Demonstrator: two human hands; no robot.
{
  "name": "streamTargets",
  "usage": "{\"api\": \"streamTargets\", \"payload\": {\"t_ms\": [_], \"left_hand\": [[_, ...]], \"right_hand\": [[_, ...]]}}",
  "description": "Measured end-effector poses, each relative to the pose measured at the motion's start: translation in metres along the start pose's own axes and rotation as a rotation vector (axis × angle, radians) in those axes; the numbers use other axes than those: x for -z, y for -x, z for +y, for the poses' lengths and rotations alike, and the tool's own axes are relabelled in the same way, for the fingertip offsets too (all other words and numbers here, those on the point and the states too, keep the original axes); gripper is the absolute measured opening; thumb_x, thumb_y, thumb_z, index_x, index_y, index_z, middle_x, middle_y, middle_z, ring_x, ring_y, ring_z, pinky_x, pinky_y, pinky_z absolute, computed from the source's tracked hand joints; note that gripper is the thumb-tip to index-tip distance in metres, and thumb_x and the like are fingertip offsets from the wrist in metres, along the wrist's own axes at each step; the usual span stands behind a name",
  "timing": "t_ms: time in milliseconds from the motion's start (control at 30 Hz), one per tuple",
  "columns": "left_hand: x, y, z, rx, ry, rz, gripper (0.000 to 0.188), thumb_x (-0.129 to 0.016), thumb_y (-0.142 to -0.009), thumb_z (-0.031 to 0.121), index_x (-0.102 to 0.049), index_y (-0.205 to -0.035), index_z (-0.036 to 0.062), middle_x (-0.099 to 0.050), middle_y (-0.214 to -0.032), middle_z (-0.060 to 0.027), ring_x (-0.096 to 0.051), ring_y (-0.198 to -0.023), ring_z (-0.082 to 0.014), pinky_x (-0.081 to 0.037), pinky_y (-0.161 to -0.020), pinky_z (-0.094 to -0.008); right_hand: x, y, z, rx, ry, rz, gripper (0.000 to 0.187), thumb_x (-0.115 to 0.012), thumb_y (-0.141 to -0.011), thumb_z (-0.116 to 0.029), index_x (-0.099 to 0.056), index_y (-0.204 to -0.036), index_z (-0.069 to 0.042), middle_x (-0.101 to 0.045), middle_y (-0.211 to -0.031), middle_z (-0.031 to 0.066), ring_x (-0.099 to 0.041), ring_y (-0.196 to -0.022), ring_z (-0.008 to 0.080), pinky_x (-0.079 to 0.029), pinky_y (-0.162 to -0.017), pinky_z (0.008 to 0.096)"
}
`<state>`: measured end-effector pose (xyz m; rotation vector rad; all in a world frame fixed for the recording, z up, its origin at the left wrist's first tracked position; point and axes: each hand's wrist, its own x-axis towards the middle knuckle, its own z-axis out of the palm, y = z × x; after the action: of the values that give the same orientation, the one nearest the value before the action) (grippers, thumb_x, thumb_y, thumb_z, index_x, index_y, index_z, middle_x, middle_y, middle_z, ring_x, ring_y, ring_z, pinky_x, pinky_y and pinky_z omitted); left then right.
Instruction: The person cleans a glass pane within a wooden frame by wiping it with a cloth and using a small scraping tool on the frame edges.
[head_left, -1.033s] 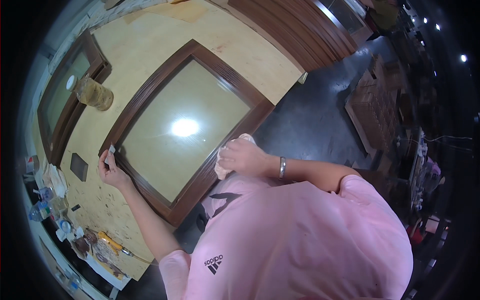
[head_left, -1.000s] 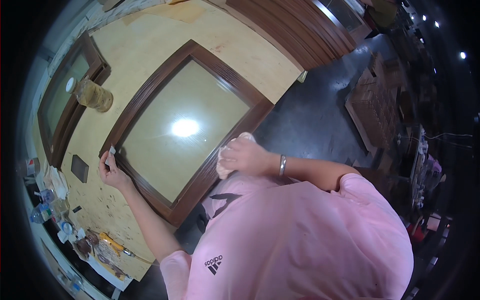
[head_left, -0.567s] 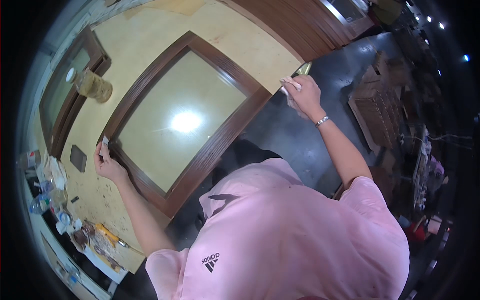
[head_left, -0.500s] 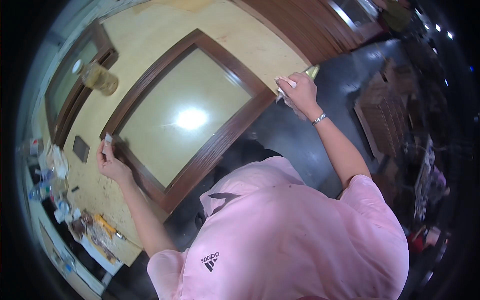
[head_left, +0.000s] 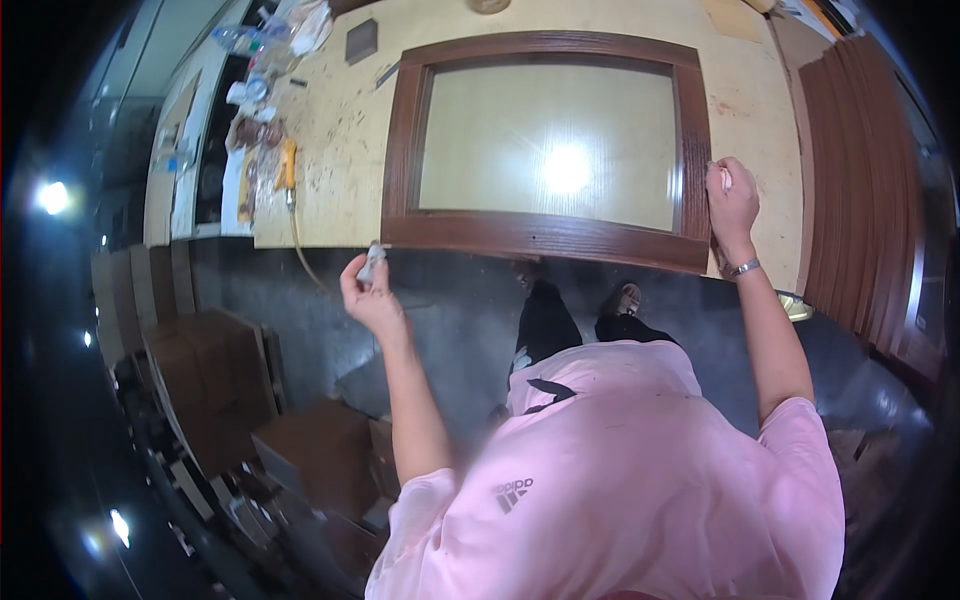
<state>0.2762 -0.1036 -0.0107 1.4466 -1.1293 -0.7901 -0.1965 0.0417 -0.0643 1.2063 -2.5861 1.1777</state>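
Head view: a brown wood-framed glass panel (head_left: 520, 130) lies flat at the tabletop's (head_left: 335, 185) front edge, probably stiff, fairly heavy and fragile in its slick glass, so best held by the wooden side rails (head_left: 405, 150). Left hand (head_left: 378, 302), just beside its front-left corner, pinches a pale scrap (head_left: 371, 266); right hand (head_left: 737, 203), fingers curled, is beside the right rail, its contents unclear.

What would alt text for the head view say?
A brown-framed panel lies on a pale worktable; a person's left hand pinches a whitish wad near the panel's lower-left corner, and the closed right hand is by its right edge.
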Motion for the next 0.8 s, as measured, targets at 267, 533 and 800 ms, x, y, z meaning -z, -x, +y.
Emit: {"api": "streamTargets", "payload": {"t_ms": [267,533,800], "left_hand": [[-0.038,0.029,-0.006,-0.264,-0.408,0.084,0.016,-0.077,-0.086,0.010,-0.072,-0.099,0.0022,-0.055,-0.091,-0.0045,-0.055,-0.076,-0.0140,-0.047,-0.070,-0.0289],[-0.093,0.157,0.030,-0.332,-0.255,-0.303,0.022,-0.073,-0.078,0.002,-0.068,-0.100,0.0016,-0.061,-0.095,-0.0123,-0.060,-0.085,-0.0270,-0.050,-0.077,-0.0362],[-0.068,0.079,0.011,-0.259,-0.309,0.027,0.019,-0.076,-0.086,0.008,-0.067,-0.101,0.0005,-0.058,-0.097,-0.0078,-0.056,-0.080,-0.0180,-0.049,-0.072,-0.0326]], "right_hand": [[-0.005,-0.007,0.020,0.005,-0.144,-0.052,0.020,-0.062,-0.090,-0.025,-0.067,-0.089,-0.005,-0.066,-0.084,0.0146,-0.063,-0.080,0.0330,-0.049,-0.071,0.0423],[-0.006,-0.009,0.028,-0.011,-0.125,-0.090,0.020,-0.060,-0.090,-0.025,-0.066,-0.090,-0.006,-0.066,-0.086,0.0152,-0.063,-0.084,0.0335,-0.050,-0.074,0.0422],[-0.009,-0.007,0.021,-0.041,-0.157,-0.071,0.020,-0.059,-0.090,-0.025,-0.064,-0.087,-0.006,-0.065,-0.083,0.0141,-0.063,-0.082,0.0324,-0.049,-0.073,0.0417]]}}
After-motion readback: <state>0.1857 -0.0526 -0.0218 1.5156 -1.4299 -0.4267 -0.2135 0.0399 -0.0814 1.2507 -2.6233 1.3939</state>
